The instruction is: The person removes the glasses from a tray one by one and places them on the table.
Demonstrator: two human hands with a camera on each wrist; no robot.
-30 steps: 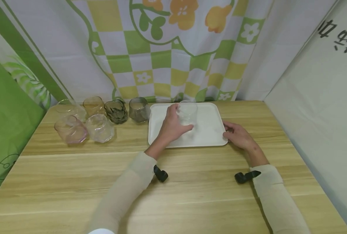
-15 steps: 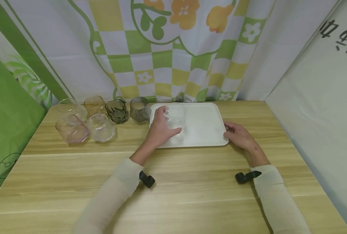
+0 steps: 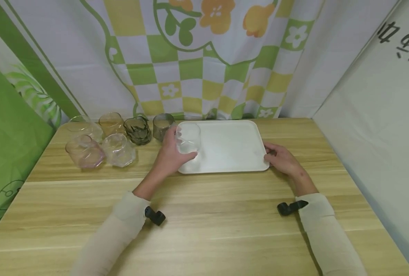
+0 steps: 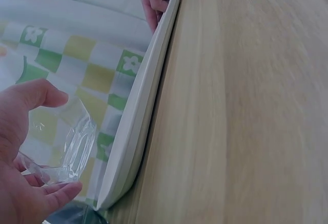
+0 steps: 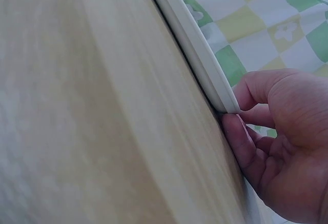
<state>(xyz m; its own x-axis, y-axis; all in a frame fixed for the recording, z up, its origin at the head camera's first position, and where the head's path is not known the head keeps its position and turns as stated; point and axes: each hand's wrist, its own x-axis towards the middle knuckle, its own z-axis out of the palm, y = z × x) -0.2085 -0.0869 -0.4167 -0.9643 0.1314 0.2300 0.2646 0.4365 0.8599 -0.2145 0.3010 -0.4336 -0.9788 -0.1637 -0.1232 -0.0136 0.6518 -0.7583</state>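
My left hand grips a clear glass tumbler around its side, over the left end of a white tray. In the left wrist view the tumbler sits between thumb and fingers, its thick faceted base toward the tray. My right hand holds the tray's right edge near its front corner. From the right wrist, thumb and fingers of that hand are seen at the tray's corner, with the tray lying low on the wooden table.
Left of the tray stand several glasses: a grey one, a dark faceted one, an amber one, a pink one, and clear ones beside them. A checkered curtain hangs behind the table.
My left hand has carried the clear tumbler leftward, from the middle of the tray to its left end. The right hand stays at the tray's right edge.
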